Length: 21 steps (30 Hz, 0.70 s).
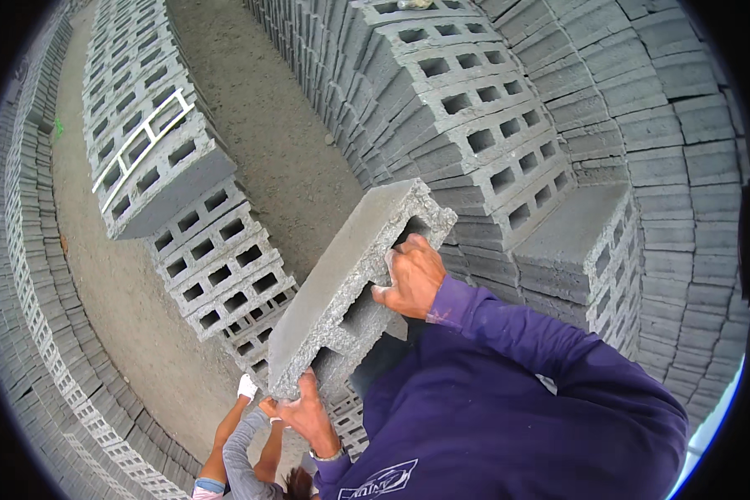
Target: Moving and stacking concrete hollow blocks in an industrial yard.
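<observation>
A grey hollow concrete block hangs tilted in front of me, its rough, holed face turned toward my body. My right hand grips its upper part, with fingers hooked into the holes. At the lower end my left hand is closed on the block, its thumb at the lowest hole. Just beside my left hand is a co-worker's hand; whether it touches the block I cannot tell.
Stacked hollow blocks form a row at left, with a white ladder-shaped frame on top. More block stacks rise at right. Bare ground runs between rows. A co-worker's grey sleeve and white-gloved hand show at lower left.
</observation>
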Tool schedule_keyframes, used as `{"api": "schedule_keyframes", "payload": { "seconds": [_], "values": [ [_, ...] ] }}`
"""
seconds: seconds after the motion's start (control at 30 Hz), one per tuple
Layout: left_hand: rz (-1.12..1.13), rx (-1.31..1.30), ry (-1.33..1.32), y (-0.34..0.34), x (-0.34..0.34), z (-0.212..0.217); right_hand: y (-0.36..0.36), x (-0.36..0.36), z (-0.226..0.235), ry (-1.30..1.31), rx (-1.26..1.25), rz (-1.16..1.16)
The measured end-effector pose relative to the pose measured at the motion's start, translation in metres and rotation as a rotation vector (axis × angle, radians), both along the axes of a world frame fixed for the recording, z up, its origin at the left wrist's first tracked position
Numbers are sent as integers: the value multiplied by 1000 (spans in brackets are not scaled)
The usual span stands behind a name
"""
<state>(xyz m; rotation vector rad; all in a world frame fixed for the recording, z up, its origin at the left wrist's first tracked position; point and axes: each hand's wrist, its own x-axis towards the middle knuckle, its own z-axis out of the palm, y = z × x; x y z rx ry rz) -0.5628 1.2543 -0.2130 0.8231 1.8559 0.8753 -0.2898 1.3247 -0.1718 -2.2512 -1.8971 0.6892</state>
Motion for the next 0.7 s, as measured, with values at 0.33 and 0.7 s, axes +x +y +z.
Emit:
{"api": "schedule_keyframes", "payload": {
  "seconds": [0.33, 0.7],
  "values": [
    [-579, 35, 132, 31, 143, 136, -38, 183, 147, -88, 248, -183],
    [-1224, 55, -16, 33, 337, 145, -123, 371, 167, -213, 100, -465]
  ]
}}
